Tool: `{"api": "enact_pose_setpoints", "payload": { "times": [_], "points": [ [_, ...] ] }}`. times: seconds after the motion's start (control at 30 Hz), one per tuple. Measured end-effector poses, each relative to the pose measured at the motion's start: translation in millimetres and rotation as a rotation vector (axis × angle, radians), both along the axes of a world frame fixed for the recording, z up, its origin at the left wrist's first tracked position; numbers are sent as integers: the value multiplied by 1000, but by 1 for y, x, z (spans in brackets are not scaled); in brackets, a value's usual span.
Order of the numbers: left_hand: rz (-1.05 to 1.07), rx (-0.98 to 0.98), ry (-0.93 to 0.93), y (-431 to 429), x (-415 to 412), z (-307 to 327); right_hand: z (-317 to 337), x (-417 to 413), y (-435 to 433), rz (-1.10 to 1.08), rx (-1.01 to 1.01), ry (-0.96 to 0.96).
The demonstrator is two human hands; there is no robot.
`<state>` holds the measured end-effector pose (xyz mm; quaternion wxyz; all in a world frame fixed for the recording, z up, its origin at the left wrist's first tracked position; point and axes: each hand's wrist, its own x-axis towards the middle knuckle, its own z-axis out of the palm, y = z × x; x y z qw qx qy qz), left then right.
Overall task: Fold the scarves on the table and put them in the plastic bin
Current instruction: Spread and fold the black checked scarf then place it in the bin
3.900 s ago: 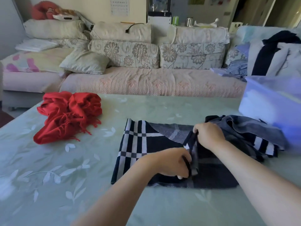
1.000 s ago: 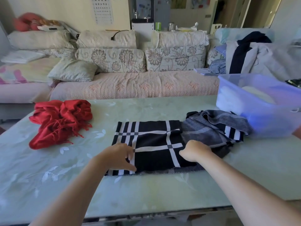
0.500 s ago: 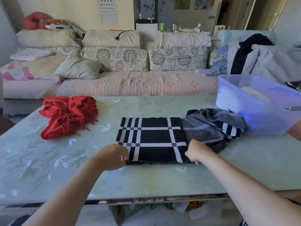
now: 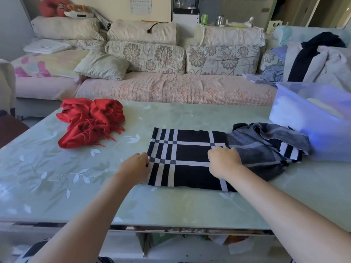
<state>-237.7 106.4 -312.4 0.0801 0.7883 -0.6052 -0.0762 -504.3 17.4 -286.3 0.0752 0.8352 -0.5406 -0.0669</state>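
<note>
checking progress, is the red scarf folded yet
No, the red scarf lies crumpled in a heap on the table's left side.

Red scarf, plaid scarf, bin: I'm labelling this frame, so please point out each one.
red scarf (image 4: 91,120): head view, bunched middle of the heap.
plaid scarf (image 4: 191,150): head view, black panel of the flat folded part.
bin (image 4: 330,147): head view, near wall.

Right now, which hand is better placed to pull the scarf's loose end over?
Right, probably. The right hand rests on the scarf beside its bunched end; the left hand is at the opposite edge.
</note>
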Motion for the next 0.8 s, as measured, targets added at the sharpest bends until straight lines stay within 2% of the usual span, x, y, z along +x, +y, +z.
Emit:
{"api": "enact_pose_setpoints", "payload": {
  "times": [0.1, 0.17, 0.23, 0.37, 0.57, 0.63, 0.8],
  "points": [
    [79, 80, -106, -5, 4, -1, -4, 41, -20, 98, 62, -262],
    [99, 120, -147, -9, 7, -2, -6, 75, -38, 154, 122, -364],
    [100, 153, -127, -14, 10, -4, -9, 112, -59, 244, 110, -344],
    [54, 174, 34, -25, 12, -5, -13, 173, -96, 395, 52, -193],
    [53, 118, 235, -30, 23, -3, -35, 214, -137, 543, 135, -97],
    [37, 73, 292, -27, 24, 0, -35, 218, -142, 526, 131, -115],
    [5, -53, 430, -22, 29, 4, -33, 225, -149, 441, 145, -310]
  ]
}}
